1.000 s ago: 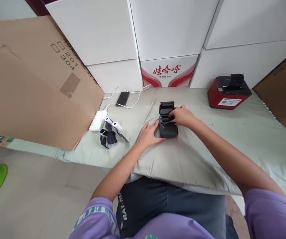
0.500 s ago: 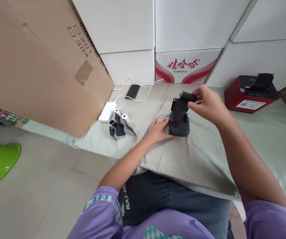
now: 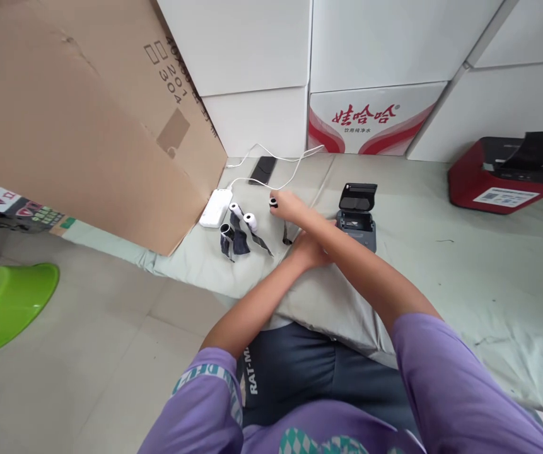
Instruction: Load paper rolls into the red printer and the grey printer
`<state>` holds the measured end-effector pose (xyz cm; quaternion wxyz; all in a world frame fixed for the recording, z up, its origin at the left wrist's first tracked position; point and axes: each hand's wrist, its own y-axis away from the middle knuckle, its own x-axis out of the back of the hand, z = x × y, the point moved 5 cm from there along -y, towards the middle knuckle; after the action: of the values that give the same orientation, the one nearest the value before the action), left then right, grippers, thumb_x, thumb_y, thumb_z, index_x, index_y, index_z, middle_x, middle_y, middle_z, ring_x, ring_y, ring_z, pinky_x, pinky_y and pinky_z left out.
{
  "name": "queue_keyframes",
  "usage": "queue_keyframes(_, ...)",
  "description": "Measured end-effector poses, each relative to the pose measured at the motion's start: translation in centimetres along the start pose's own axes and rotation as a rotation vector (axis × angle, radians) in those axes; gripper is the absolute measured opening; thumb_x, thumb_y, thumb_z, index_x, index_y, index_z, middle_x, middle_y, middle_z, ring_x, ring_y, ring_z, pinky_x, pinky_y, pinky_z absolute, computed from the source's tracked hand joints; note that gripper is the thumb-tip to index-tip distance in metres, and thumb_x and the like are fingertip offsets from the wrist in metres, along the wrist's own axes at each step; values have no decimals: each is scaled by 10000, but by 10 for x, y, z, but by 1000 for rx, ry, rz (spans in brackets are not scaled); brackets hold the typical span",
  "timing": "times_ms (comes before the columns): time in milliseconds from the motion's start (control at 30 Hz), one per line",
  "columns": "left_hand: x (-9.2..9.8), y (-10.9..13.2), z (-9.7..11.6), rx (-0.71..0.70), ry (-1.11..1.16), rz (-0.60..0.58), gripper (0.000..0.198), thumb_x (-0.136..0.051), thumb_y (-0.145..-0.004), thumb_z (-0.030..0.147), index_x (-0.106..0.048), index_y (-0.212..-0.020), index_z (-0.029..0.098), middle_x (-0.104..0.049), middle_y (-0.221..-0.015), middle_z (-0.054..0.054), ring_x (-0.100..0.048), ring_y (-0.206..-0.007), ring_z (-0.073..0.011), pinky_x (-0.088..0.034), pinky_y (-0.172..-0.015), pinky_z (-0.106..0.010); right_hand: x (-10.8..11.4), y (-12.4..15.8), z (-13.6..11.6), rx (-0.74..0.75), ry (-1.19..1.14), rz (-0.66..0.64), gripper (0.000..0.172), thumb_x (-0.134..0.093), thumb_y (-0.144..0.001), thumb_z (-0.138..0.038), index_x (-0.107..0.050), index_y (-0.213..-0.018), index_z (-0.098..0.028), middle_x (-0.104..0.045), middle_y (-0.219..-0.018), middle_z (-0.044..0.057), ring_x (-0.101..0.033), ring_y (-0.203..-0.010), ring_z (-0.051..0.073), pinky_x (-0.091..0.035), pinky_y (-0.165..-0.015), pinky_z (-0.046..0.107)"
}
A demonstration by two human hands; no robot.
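Note:
My right hand (image 3: 286, 207) is closed on a small paper roll (image 3: 274, 202), whose dark strip hangs below the fingers. The right forearm crosses over my left hand (image 3: 313, 250), which lies beside the small dark printer (image 3: 359, 238); its fingers are partly hidden by that forearm. The printer's lid (image 3: 358, 197) stands raised and its compartment shows. To the left are two white rolls (image 3: 251, 221) with dark strips and a black roll (image 3: 226, 231), next to a white power bank (image 3: 216, 208).
A black phone (image 3: 262, 170) and a white cable (image 3: 294, 165) lie near the stacked white boxes (image 3: 256, 123). A large cardboard sheet (image 3: 110, 126) leans at the left. A red and black device (image 3: 493, 176) sits at the right, a green stool (image 3: 20, 302) at the lower left.
My right hand has moved left from above the printer, carrying the roll and its dark strip away. The printer now shows its open compartment. My left hand stays beside the printer.

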<state>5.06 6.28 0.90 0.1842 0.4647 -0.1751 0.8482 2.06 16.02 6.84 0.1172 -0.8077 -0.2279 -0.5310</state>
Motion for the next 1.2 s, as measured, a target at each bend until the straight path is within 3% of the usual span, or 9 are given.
queue_keyframes(100,2,3,1,12,40,2,754,-684,-926,451,-428,-1596,219,-507,-1656,-77,-540,-1462,-404,-477,-1216,-488,17,3,-12,12,28,99,535,-614,-960,-302,-606,-1475,-157,-624,-1436,245,-664,-1217,370,-529,-984,446)
queue_keyframes(200,2,5,-1,27,90,12,711,-640,-956,449,-429,-1603,244,-481,-1677,-49,-485,-1526,-363,-427,-1276,-491,29,-8,-39,160,4,144,471,-553,-995,-277,-660,-1436,-149,-682,-1368,210,-637,-1284,358,-500,-1048,443)
queue_keyframes(400,-13,-2,-12,-14,87,-142,745,-520,-1014,353,-272,-1684,144,-306,-1761,-77,-306,-1637,-228,-186,-1382,-439,-12,-60,-80,276,-54,-107,500,-660,-849,-128,-721,-1344,-162,-773,-1254,119,-696,-1161,261,-506,-936,307)
queue_keyframes(500,-15,-4,-13,-47,71,-180,759,-514,-1025,349,-250,-1684,79,-281,-1767,-101,-255,-1654,-243,-96,-1390,-419,-29,-76,-86,292,-64,-143,436,-677,-788,-97,-760,-1215,-116,-784,-1205,130,-706,-1106,261,-503,-911,302)
queue_keyframes(600,-12,-3,-12,-29,52,-156,785,-547,-1010,361,-252,-1690,102,-298,-1763,-100,-287,-1644,-275,-127,-1387,-421,-21,-70,-81,370,-264,-112,353,-632,-813,-107,-745,-1148,-123,-779,-1208,101,-690,-1120,232,-509,-934,291)
queue_keyframes(800,2,0,0,-5,10,-82,663,-740,-877,488,-607,-1476,239,-635,-1540,-74,-502,-1515,-362,-289,-1350,-515,40,14,-29,412,-1095,-90,514,-742,-851,-410,-591,-1315,-247,-774,-1212,66,-715,-1124,237,-587,-904,349)
queue_keyframes(900,6,1,4,-7,17,-60,846,-790,-832,558,-518,-1560,222,-580,-1594,-98,-494,-1524,-351,-269,-1354,-534,67,72,11,390,-1247,-49,636,-847,-752,-573,-578,-1238,-264,-769,-1066,52,-749,-1007,260,-619,-826,383)
queue_keyframes(1100,3,2,1,9,-24,-39,996,-836,-802,551,-397,-1643,245,-510,-1652,-107,-483,-1538,-322,-257,-1352,-525,120,159,103,149,-971,246,600,-834,-760,-650,-646,-1180,-265,-748,-985,40,-746,-914,255,-596,-776,388)
queue_keyframes(1200,3,3,1,5,-23,-28,1004,-833,-812,550,-372,-1655,260,-508,-1653,-108,-497,-1529,-315,-263,-1346,-532,134,170,129,72,-607,230,500,-761,-854,-565,-714,-1231,-240,-775,-1060,67,-721,-970,258,-558,-841,388)
